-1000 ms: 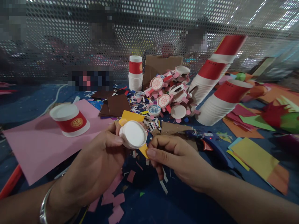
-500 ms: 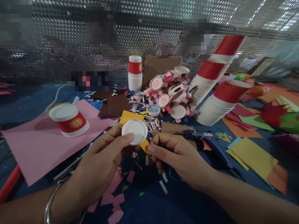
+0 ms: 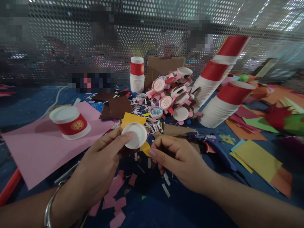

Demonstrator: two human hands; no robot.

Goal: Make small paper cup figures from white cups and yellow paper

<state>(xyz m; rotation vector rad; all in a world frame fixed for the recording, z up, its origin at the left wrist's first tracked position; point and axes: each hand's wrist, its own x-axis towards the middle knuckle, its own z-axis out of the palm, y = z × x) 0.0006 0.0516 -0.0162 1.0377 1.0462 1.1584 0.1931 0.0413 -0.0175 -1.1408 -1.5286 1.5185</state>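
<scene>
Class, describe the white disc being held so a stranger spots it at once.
On the blue table, find the pile of pink-tabbed discs. Nearer the viewer, the left hand holds a white disc. Unlike those, it shows a yellow strip at its edge.

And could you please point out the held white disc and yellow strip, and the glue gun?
White disc [image 3: 139, 138]: head view, flat face.
Yellow strip [image 3: 145, 148]: head view, middle.
Glue gun [image 3: 218, 149]: head view, blue handle.

Slim silver bangle [image 3: 47, 212], left wrist [image 3: 63, 199], bare forearms [image 3: 249, 198]
</scene>
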